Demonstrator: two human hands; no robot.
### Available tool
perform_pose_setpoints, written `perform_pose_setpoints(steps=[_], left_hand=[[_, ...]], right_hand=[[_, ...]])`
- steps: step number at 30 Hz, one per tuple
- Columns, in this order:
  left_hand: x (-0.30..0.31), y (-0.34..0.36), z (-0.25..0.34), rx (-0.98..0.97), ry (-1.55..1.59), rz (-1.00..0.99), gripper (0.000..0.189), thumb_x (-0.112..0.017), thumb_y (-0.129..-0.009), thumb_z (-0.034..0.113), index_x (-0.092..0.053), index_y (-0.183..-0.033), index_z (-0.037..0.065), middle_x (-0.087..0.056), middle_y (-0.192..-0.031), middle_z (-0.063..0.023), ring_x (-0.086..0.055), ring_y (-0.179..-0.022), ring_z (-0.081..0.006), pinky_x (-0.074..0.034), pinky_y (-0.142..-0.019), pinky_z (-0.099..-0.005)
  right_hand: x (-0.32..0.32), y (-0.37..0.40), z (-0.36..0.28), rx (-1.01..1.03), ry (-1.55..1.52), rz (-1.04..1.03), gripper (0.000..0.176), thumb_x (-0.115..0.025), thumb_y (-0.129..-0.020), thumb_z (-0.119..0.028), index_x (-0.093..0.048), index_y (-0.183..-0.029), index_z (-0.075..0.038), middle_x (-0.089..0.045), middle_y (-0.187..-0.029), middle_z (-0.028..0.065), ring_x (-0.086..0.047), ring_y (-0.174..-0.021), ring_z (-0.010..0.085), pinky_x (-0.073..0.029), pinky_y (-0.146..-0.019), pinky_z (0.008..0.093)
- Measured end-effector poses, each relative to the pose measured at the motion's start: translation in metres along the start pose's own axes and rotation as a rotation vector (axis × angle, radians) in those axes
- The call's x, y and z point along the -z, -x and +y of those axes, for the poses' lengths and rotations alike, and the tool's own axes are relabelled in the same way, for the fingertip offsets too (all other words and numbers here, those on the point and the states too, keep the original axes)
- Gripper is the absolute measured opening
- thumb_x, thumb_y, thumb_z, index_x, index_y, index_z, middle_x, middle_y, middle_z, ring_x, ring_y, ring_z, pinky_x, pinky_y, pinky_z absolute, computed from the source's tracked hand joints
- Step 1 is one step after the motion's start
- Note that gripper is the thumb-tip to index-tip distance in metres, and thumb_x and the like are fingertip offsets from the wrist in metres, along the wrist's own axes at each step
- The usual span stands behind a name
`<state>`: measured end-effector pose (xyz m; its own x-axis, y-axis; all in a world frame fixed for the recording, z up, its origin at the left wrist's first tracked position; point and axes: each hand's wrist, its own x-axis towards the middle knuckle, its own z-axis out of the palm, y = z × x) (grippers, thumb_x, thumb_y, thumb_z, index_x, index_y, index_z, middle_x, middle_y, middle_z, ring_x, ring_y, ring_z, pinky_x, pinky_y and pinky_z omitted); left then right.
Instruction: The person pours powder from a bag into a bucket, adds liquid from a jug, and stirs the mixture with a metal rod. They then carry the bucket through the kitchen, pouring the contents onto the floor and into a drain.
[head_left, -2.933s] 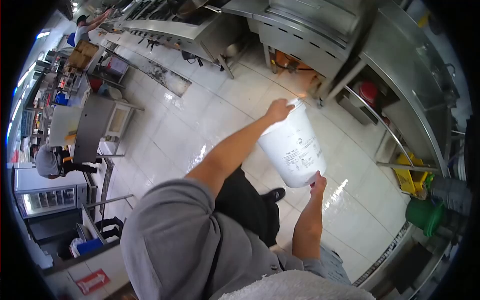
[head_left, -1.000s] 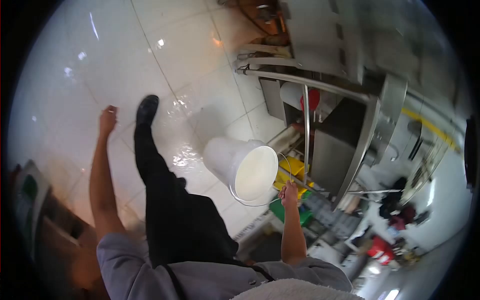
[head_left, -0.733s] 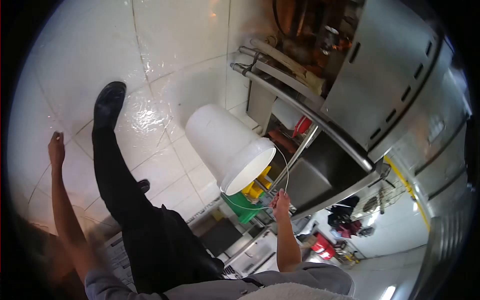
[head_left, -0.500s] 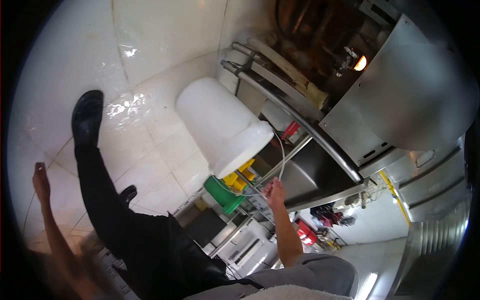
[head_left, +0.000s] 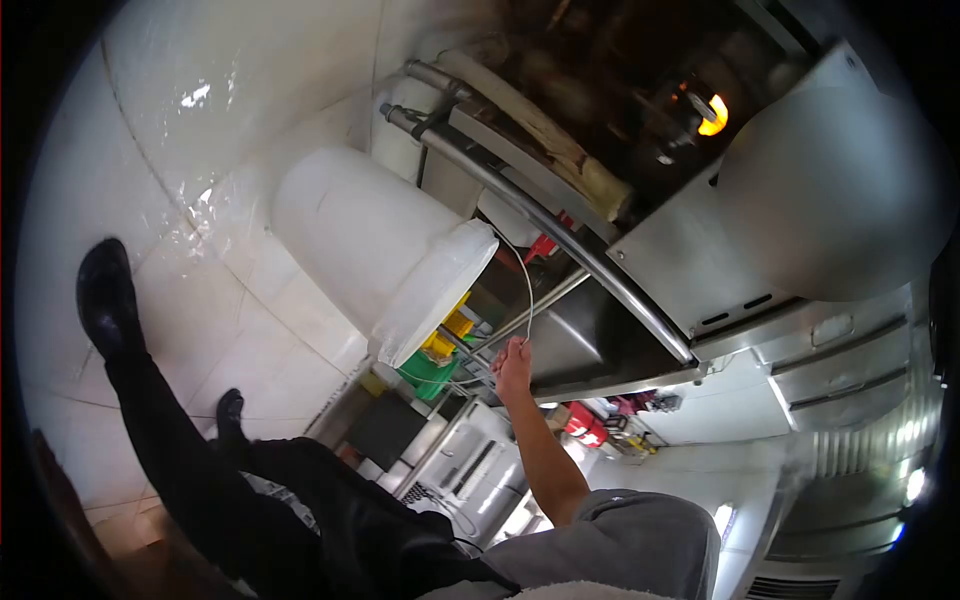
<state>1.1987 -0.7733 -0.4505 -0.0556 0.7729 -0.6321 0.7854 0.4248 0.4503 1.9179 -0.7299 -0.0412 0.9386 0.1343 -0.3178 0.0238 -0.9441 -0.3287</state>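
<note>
A white plastic bucket (head_left: 360,240) hangs from its thin wire handle (head_left: 529,285), base toward the tiled floor. My right hand (head_left: 512,368) is closed round the middle of that handle, its forearm reaching in from a grey sleeve. What the bucket holds, if anything, is hidden by its rim. At the dark lower left edge is a blurred forearm, seemingly my left arm (head_left: 75,515); the fingers there cannot be made out.
A steel cooking unit with a metal rail (head_left: 560,240) and a lit flame (head_left: 714,116) stands close beside the bucket. Yellow pieces (head_left: 440,345) and a green container (head_left: 428,373) show beyond the rim. White floor tiles (head_left: 220,320) look wet and shiny.
The view has shifted, and the bucket with my right hand appears farther left. My left hand, visible at the left before, has slipped to the dark edge.
</note>
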Motion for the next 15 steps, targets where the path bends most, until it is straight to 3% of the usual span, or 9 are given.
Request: perform_pose_setpoints(steps=[1, 2, 4, 5, 7, 8, 10, 11, 15], left_hand=[[0.000, -0.018, 0.036, -0.011, 0.327, -0.023, 0.034, -0.039, -0.089, 0.017, -0.043, -0.119, 0.000, -0.045, -0.121, -0.0124, -0.042, -0.113, -0.0235, -0.032, -0.095, -0.0318], [-0.003, -0.034, 0.076, 0.094, 0.304, -0.024, 0.033, -0.038, -0.089, 0.015, -0.044, -0.118, 0.000, -0.046, -0.119, -0.0123, -0.043, -0.111, -0.0224, -0.034, -0.093, -0.0324], [0.022, -0.078, 0.260, -0.033, 0.626, -0.031, 0.028, -0.046, -0.086, 0.012, -0.051, -0.110, -0.001, -0.052, -0.110, -0.0122, -0.049, -0.102, -0.0183, -0.040, -0.086, -0.0285], [0.042, -0.093, 0.351, -0.205, 0.594, -0.021, 0.026, -0.051, -0.083, 0.011, -0.052, -0.105, -0.003, -0.056, -0.101, -0.0117, -0.053, -0.092, -0.0169, -0.042, -0.080, -0.0276], [0.072, -0.116, 0.488, -0.493, 0.841, -0.135, 0.022, -0.050, -0.084, 0.010, -0.052, -0.101, -0.003, -0.056, -0.092, -0.0084, -0.053, -0.085, -0.0136, -0.042, -0.076, -0.0241], [0.078, -0.125, 0.544, -0.706, 0.959, -0.017, 0.021, -0.051, -0.083, 0.009, -0.051, -0.100, -0.004, -0.055, -0.088, -0.0081, -0.052, -0.080, -0.0124, -0.042, -0.073, -0.0233], [0.104, -0.138, 0.636, -0.778, 0.940, 0.108, 0.029, -0.057, -0.080, 0.021, -0.054, -0.098, -0.002, -0.057, -0.082, -0.0071, -0.053, -0.076, -0.0125, -0.043, -0.067, -0.0247], [0.141, -0.127, 0.674, -0.747, 0.879, 0.060, 0.036, -0.046, -0.084, 0.030, -0.054, -0.093, -0.003, -0.057, -0.088, -0.0225, -0.055, -0.084, -0.0342, -0.043, -0.072, -0.0366], [0.169, -0.127, 0.730, -0.703, 0.641, -0.139, 0.035, -0.053, -0.080, 0.029, -0.058, -0.086, -0.004, -0.059, -0.085, -0.0219, -0.057, -0.080, -0.0327, -0.045, -0.070, -0.0370]], right_hand=[[0.000, 0.001, 0.001, 0.010, 0.008, 0.002, 0.017, -0.043, -0.088, -0.029, -0.037, -0.083, -0.014, -0.034, -0.056, -0.0020, -0.034, -0.044, 0.0080, -0.034, -0.042, 0.0254], [-0.004, -0.004, 0.000, 0.025, 0.015, -0.011, 0.016, -0.042, -0.089, -0.028, -0.037, -0.083, -0.014, -0.033, -0.057, -0.0025, -0.032, -0.043, 0.0073, -0.033, -0.040, 0.0242], [-0.009, -0.002, -0.003, 0.076, 0.019, -0.023, 0.016, -0.041, -0.089, -0.028, -0.037, -0.082, -0.014, -0.033, -0.057, -0.0026, -0.031, -0.042, 0.0071, -0.032, -0.039, 0.0236], [-0.007, 0.003, -0.002, 0.128, 0.061, 0.003, 0.016, -0.041, -0.089, -0.028, -0.036, -0.082, -0.014, -0.033, -0.057, -0.0028, -0.031, -0.042, 0.0068, -0.031, -0.038, 0.0230], [-0.004, 0.005, 0.003, 0.147, 0.025, -0.009, 0.015, -0.039, -0.090, -0.026, -0.036, -0.082, -0.014, -0.034, -0.057, -0.0028, -0.031, -0.041, 0.0066, -0.031, -0.037, 0.0227], [-0.006, 0.011, -0.001, 0.152, -0.002, -0.028, 0.014, -0.039, -0.090, -0.025, -0.036, -0.081, -0.014, -0.034, -0.057, -0.0027, -0.032, -0.041, 0.0062, -0.031, -0.037, 0.0226], [-0.014, 0.025, -0.014, 0.151, -0.096, -0.058, 0.011, -0.039, -0.090, -0.020, -0.041, -0.084, -0.011, -0.033, -0.056, -0.0040, -0.032, -0.042, 0.0045, -0.028, -0.036, 0.0205], [-0.014, 0.026, -0.013, 0.148, -0.111, -0.073, 0.011, -0.039, -0.090, -0.020, -0.041, -0.084, -0.011, -0.033, -0.056, -0.0040, -0.032, -0.042, 0.0045, -0.028, -0.036, 0.0205], [-0.028, 0.039, -0.020, 0.228, -0.095, -0.095, 0.012, -0.038, -0.090, -0.022, -0.038, -0.083, -0.011, -0.034, -0.058, -0.0023, -0.032, -0.041, 0.0050, -0.030, -0.035, 0.0209]])
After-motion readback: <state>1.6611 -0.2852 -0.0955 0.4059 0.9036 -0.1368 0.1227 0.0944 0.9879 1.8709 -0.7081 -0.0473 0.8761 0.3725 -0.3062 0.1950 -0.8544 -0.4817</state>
